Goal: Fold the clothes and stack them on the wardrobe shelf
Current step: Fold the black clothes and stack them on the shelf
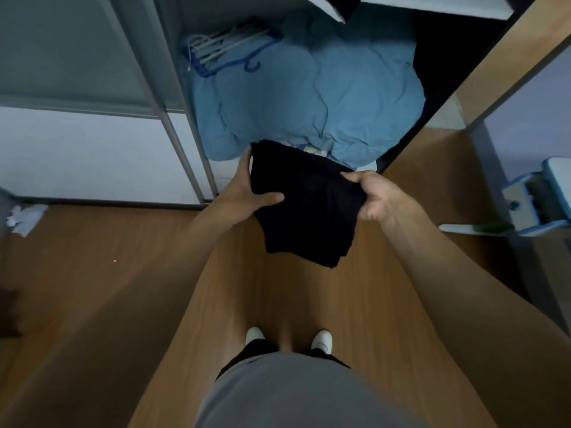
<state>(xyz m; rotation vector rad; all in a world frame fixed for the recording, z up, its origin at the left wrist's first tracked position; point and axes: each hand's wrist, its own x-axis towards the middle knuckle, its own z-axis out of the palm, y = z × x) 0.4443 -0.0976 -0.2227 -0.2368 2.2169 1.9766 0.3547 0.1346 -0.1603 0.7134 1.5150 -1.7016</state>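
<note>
Wooden floor (123, 273) below me; blue bedding (309, 103) fills the open wardrobe (494, 75) at upper centre. At frame centre my left hand (247, 193) and right hand (375, 196) each clamp one side of the folded black garment (306, 205), held above the floor.

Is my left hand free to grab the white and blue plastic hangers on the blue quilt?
Probably not yet: left hand and right hand both grip the folded black garment; the hangers lie uncovered.
</note>
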